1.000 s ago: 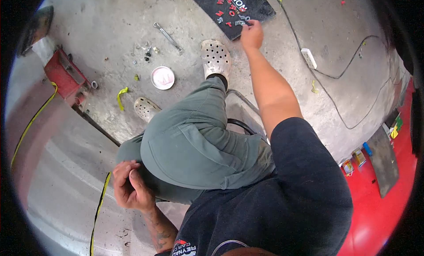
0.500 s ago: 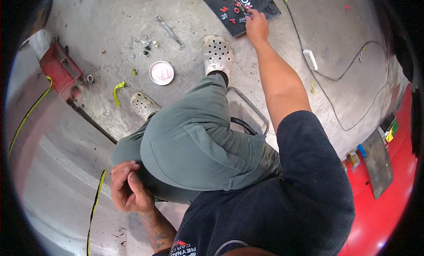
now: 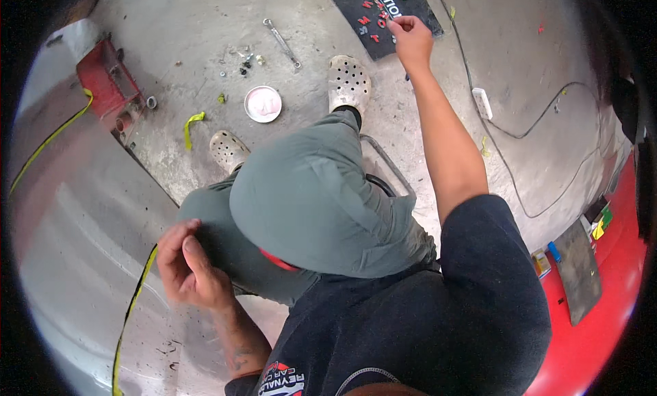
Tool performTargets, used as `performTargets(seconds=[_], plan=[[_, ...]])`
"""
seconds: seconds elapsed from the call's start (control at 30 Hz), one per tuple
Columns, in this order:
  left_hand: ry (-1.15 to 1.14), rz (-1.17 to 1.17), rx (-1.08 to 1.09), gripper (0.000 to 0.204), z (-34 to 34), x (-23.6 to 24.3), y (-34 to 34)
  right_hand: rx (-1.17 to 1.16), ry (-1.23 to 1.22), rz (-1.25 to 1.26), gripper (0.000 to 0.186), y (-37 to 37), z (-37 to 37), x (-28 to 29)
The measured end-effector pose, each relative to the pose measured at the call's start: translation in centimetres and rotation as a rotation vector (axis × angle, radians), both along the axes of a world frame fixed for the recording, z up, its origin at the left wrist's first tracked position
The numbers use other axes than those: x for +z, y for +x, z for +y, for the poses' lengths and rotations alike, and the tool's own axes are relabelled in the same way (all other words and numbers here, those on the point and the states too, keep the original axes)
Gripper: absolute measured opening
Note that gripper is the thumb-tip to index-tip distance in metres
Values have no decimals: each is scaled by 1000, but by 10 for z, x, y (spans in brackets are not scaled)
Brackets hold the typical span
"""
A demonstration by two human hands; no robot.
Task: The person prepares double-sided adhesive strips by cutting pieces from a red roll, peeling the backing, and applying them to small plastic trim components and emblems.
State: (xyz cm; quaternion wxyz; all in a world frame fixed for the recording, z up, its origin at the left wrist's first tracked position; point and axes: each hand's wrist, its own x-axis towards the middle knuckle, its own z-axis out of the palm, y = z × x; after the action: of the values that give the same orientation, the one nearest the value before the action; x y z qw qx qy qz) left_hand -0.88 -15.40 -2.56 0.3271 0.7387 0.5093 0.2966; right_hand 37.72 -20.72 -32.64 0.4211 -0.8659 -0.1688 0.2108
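My right hand (image 3: 413, 42) reaches out over a dark mat (image 3: 380, 48) on the concrete floor at the far side. Its thumb and forefinger are pinched together above the mat, and whatever is between them is too small to name. Several small red letter pieces (image 3: 374, 38) lie on the mat beside these fingertips, with a grey one (image 3: 363, 30) among them. My left hand (image 3: 191, 269) hovers by my left thigh, palm turned inward. Its fingers curl loosely, the thumb stands apart, and nothing shows in it.
Between mat and legs lie a combination wrench (image 3: 282, 43), some small hardware (image 3: 245, 62) and a round white lid with pinkish paste (image 3: 263, 104). A grey panel with yellow-black tape (image 3: 140, 297) stands at left, near a red part (image 3: 108, 81). Cables (image 3: 472, 74) cross the floor at right, beside a red panel (image 3: 582, 348).
My right hand has drawn back slightly from the mat's near edge to the red letters, fingers pinched. My left hand has risen a little and shifted left. The whole view has shifted slightly.
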Motion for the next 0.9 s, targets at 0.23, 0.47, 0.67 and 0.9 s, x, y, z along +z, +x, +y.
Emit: performTargets(seconds=[0.23, 0.47, 0.67, 0.9], plan=[[-463, -296, -90, 35, -25, 32, 25, 618, 507, 356, 13, -153, -19, 288], [-752, -621, -102, 26, -74, 36, -5, 857, 471, 314, 12, -205, -65, 341], [-782, -890, -184, 9, -98, 20, -41, 1017, 413, 518, 16, -225, -83, 349], [-676, -848, 185, 14, -81, 18, -86, 816, 125, 199, 29, -235, -76, 336]])
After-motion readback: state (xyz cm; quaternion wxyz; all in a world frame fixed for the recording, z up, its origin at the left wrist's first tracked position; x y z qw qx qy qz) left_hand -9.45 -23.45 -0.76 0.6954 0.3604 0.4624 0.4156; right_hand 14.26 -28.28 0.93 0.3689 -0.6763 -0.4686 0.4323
